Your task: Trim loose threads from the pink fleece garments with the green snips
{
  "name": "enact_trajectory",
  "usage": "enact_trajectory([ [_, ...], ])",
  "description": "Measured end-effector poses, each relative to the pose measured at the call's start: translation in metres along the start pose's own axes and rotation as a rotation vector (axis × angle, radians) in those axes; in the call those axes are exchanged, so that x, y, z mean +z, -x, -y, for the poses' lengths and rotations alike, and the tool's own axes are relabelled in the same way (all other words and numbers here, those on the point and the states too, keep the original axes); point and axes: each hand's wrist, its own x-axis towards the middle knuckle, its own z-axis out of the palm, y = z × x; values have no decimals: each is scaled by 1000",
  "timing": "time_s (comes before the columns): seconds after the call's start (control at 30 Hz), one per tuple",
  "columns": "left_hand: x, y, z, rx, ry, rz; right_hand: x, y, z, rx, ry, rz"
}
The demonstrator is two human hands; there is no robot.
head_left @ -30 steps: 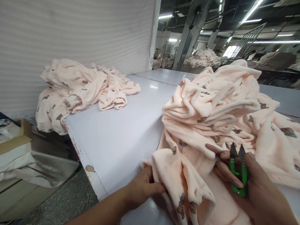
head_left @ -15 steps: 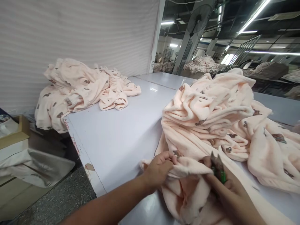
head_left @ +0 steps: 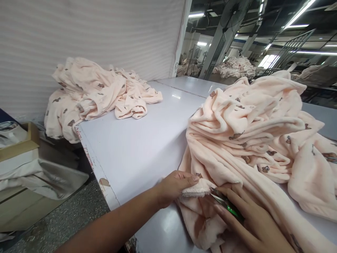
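Observation:
A pale pink plush garment with small brown printed figures lies heaped on the table in front of me. My left hand pinches a hemmed edge of this fabric between thumb and fingers. To its right, my right hand is closed around small thread snips with green on the handle. The snips' blades point left and reach the end of the held edge. Part of the handle is hidden by my fingers. Loose fabric hangs below both hands.
A second pile of the same pink fabric rests at the table's far left corner. The white table has a chipped left edge. A cardboard box and plastic sheeting stand left, above the speckled floor.
My right hand has turned the snips from pointing up to pointing left, with the blades now at the fabric edge. My left hand has shifted its pinch slightly; the view has turned slightly left.

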Motion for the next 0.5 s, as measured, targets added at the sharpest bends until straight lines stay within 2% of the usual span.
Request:
enact_trajectory([
  [0.1, -1, 0, 0, -16, 10, 15, -5, -3, 3, -42, 3, 54],
  [0.33, -4, -2, 3, -40, 21, 43, -2, -5, 2, 0, -21, 127],
  [0.5, -6, -3, 5, -45, 47, 38, -4, -7, 3, -15, -31, 79],
])
